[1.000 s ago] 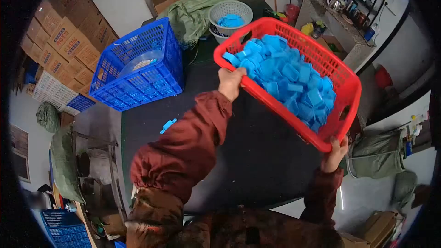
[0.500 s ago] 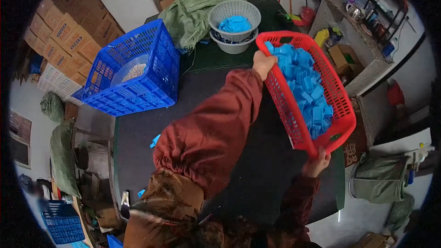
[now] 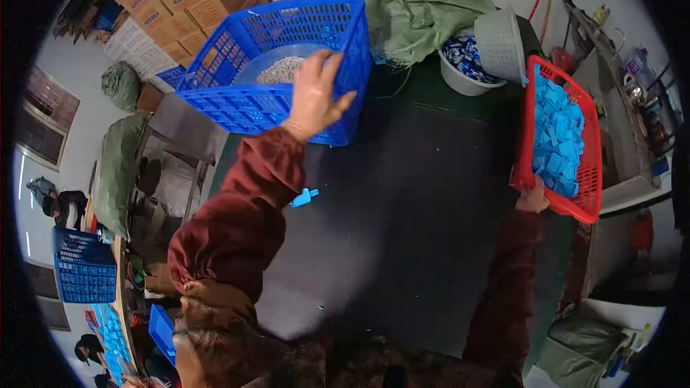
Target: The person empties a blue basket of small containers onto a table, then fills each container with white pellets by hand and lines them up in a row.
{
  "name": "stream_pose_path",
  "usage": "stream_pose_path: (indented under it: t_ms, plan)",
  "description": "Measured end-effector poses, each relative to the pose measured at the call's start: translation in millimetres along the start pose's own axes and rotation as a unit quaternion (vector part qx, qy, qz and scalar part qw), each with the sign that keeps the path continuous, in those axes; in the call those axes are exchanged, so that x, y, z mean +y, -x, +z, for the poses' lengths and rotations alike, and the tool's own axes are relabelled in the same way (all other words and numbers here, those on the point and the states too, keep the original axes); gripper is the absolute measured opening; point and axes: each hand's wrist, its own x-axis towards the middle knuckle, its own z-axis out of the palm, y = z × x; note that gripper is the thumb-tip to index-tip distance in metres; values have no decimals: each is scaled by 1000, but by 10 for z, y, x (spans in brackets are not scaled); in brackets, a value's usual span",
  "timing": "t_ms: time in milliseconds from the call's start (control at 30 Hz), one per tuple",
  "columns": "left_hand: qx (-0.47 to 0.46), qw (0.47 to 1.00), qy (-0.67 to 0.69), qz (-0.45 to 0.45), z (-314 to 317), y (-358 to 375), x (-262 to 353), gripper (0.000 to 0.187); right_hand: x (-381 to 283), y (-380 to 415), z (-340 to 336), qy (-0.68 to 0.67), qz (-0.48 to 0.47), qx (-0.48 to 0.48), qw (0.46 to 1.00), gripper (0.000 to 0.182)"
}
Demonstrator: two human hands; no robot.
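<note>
- Left hand [image 3: 314, 97] near 11 o'clock, fingers loosely spread, thumb apart, nothing visible in its hold; whether it touches the crate behind it, I cannot tell
- Right hand [image 3: 532, 198] at 3 o'clock, fingers closed on the near corner of the red basket [image 3: 577, 208]
- That basket sits just short of 3 o'clock, at the table's edge, holding many blue pieces [image 3: 553, 133]
- Blue crate [image 3: 244, 109] at 11 o'clock, with pale pellets [image 3: 282, 70] in a basin [image 3: 248, 72] inside
- One loose blue piece [image 3: 304, 198] at 8 o'clock on the dark table [image 3: 402, 208]
- Green sack [image 3: 424, 14] at 1 o'clock, beside a tilted colander [image 3: 496, 36]
</note>
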Motion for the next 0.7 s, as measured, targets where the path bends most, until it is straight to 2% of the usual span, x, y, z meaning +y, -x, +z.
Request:
stream_pose_path:
  t_ms: [67, 133, 200, 233, 300, 333, 400, 433, 500, 567, 600, 633, 667, 700]
  plan:
    - [-65, 992, -103, -37, -265, 202, -507, 53, -275, 266, 67, 9, 15, -82, 996, 15]
    - [-186, 965, -171, -73, -333, 491, -990, 48, -165, 223, 66, 22, 12, -50, 998, 15]
    - [-130, 986, -99, -25, -341, 531, -1115, 44, -185, 183, -15, -26, -21, -81, 996, 18]
    - [-139, 982, -122, -40, -316, 512, -1097, 43, -246, 173, -40, -25, -35, -70, 997, 18]
    - [-143, 978, -145, -56, -329, 486, -1051, 40, -302, 242, -15, 85, 66, -32, 994, 28]
    - [-142, 978, -141, -56, -344, 484, -1057, 40, -325, 297, -30, 87, 64, -30, 994, 28]
    - [-180, 974, -123, -65, -359, 468, -1095, 37, -412, 468, -63, 61, 193, -75, 976, 30]
    - [-180, 974, -121, -64, -353, 457, -1120, 37, -380, 514, -78, 61, 192, -73, 977, 30]
    - [-188, 975, -105, -63, -343, 463, -1136, 39, -310, 632, -85, 50, 290, -232, 927, 30]
    - [-185, 974, -112, -73, -339, 489, -1103, 38, -218, 781, 29, 89, 308, -210, 924, 24]
    - [-177, 974, -120, -78, -333, 491, -1107, 37, -198, 865, 124, 108, 311, -252, 910, 22]
    - [-137, 983, -117, -45, -305, 525, -1146, 37, -203, 924, 224, 127, 316, -294, 893, 19]
    - [-133, 983, -126, -35, -291, 525, -1161, 37, -202, 946, 336, 135, 328, -296, 887, 19]
    - [-138, 981, -135, -31, -296, 547, -1155, 37, -166, 1000, 439, 146, 301, -336, 880, 19]
